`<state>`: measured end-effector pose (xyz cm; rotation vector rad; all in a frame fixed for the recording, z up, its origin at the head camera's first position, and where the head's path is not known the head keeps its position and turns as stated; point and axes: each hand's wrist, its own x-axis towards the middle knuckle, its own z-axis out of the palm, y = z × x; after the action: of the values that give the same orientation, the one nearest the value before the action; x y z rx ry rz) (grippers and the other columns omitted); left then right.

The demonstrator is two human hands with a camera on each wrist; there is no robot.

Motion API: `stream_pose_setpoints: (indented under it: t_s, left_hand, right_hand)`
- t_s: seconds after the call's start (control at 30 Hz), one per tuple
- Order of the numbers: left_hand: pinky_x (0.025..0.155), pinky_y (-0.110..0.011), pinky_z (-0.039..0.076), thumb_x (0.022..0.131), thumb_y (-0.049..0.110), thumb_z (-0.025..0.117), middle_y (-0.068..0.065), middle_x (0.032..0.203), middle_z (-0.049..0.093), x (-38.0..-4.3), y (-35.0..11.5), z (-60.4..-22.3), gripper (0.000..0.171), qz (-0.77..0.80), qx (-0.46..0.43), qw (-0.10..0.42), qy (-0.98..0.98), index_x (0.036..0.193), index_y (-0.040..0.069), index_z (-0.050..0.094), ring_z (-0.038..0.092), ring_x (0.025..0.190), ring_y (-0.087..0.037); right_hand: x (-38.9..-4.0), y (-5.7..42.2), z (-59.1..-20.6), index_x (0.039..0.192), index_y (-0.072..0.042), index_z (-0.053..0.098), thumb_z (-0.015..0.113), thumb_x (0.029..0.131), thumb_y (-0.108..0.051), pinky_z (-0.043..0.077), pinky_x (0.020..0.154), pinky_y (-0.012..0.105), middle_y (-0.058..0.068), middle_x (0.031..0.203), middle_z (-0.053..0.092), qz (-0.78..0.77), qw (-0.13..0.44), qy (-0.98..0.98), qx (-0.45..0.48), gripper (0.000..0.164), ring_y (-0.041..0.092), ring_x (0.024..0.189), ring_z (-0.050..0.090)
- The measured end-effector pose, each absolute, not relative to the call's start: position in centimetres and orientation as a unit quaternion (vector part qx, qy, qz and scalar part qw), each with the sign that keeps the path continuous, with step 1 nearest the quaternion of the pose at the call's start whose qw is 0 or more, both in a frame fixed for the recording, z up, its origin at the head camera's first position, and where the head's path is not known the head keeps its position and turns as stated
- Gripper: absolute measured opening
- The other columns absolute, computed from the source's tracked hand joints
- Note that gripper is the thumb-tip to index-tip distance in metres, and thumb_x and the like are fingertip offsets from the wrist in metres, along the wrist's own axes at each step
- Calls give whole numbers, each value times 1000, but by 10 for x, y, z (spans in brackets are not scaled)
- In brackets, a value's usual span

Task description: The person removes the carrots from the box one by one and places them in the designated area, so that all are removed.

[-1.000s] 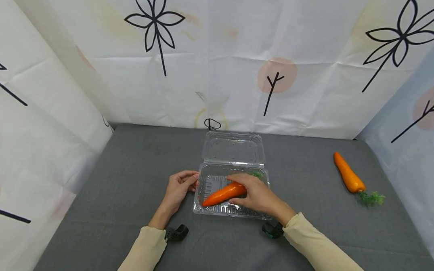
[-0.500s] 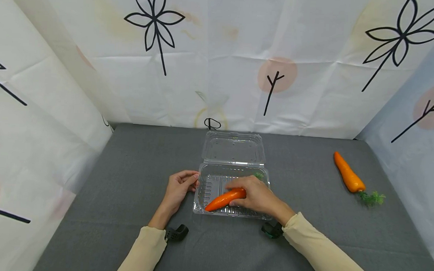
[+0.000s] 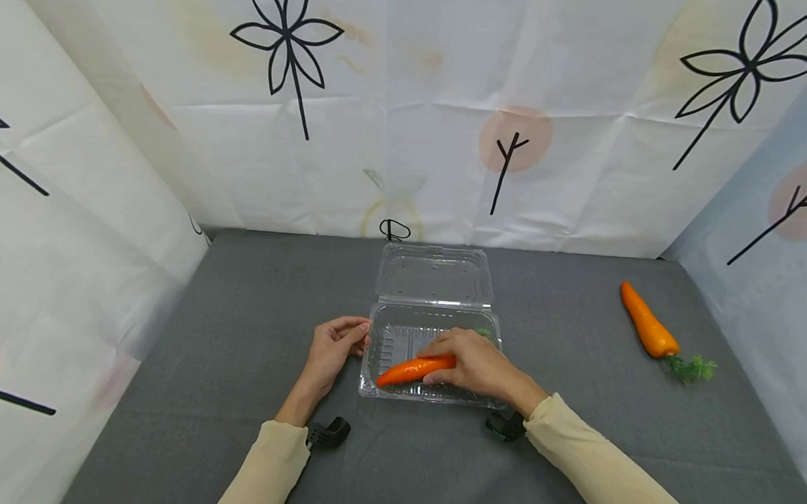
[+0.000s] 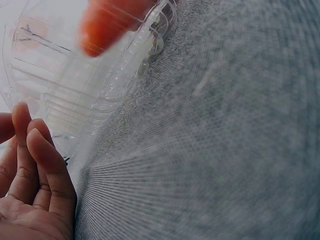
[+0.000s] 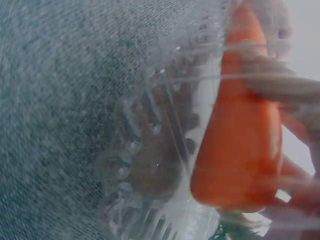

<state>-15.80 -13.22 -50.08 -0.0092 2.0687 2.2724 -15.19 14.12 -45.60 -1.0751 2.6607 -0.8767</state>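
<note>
An orange carrot (image 3: 410, 370) lies slantwise inside a clear plastic clamshell box (image 3: 388, 331), its tip toward the near left corner. My right hand (image 3: 476, 366) reaches over the box wall and grips the carrot, thumb on the near side and fingers over the far side. The right wrist view shows the carrot's thick end (image 5: 235, 175) through the clear wall, with a bit of green leaf below it. At the box's left rim my left hand (image 3: 335, 347) pinches the edge between thumb and forefinger; its other fingers (image 4: 52, 160) are bent beside the wall.
The box's lid (image 3: 435, 276) is laid back toward the rear curtain. A second carrot (image 3: 649, 323) with green leaves lies on the grey cloth (image 3: 571, 440) at the right. White patterned curtains (image 3: 438, 73) enclose the table at the back and sides.
The carrot in my right hand has been lowered toward the box's floor, its tip dipping and then shifting slightly left. My left hand stays at the rim.
</note>
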Motion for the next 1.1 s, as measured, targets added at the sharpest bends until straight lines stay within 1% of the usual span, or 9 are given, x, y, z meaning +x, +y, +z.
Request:
stream_pose_setpoints:
  t_s: [0.13,0.23,0.4,0.63,0.73,0.87,0.97,1.1]
  left_hand:
    - [60,-24,54,98,5,67,-7,78,68,-159,-132,-501,20,737,-5,35,675,109,-11,69,63,67,-13]
    - [60,-23,53,98,4,66,-6,77,68,-159,-132,-500,19,739,-5,33,673,109,-12,69,63,67,-13]
    - [59,-23,53,98,3,66,-5,77,68,-159,-132,-500,20,742,-5,33,669,109,-13,69,63,67,-13]
    - [60,-23,53,99,4,66,-7,79,68,-159,-133,-500,20,743,-1,34,669,110,-12,69,62,67,-13]
    - [60,-24,53,99,4,65,-7,79,67,-159,-134,-500,20,744,-1,35,668,111,-12,68,62,67,-13]
    - [61,-23,54,99,5,65,-7,78,68,-158,-134,-501,21,746,0,35,665,111,-13,68,63,68,-13]
    - [61,-23,54,99,5,66,-6,78,68,-158,-134,-501,22,748,-1,36,663,111,-14,67,63,68,-13]
    - [61,-23,54,98,4,66,-6,78,68,-157,-134,-501,22,748,-5,38,662,111,-14,67,63,68,-12]
  right_hand:
    - [-151,143,-455,120,-16,77,81,88,-37,51,82,36,-1,113,71,-335,61,875,-344,39,17,100,63]
    - [-151,144,-455,122,-16,76,82,87,-36,52,78,34,-3,112,71,-375,52,863,-336,41,14,96,62]
    - [-151,144,-455,120,-14,77,86,84,-25,53,69,30,-3,105,70,-442,20,833,-332,39,12,87,62]
    - [-149,144,-454,119,-9,77,85,83,-14,53,68,29,-1,103,71,-507,-4,800,-319,37,16,83,62]
    - [-148,144,-453,119,-6,76,86,82,-8,52,68,28,2,104,71,-516,-23,791,-326,38,15,83,62]
    - [-145,142,-445,115,1,75,85,77,4,52,66,28,9,102,72,-527,-51,782,-328,40,17,81,62]
    - [-144,144,-436,114,2,75,85,75,8,53,65,29,10,103,73,-539,-71,771,-330,41,19,82,64]
    - [-145,152,-426,115,-2,76,86,75,6,54,65,28,7,105,74,-540,-108,763,-338,42,19,87,66]
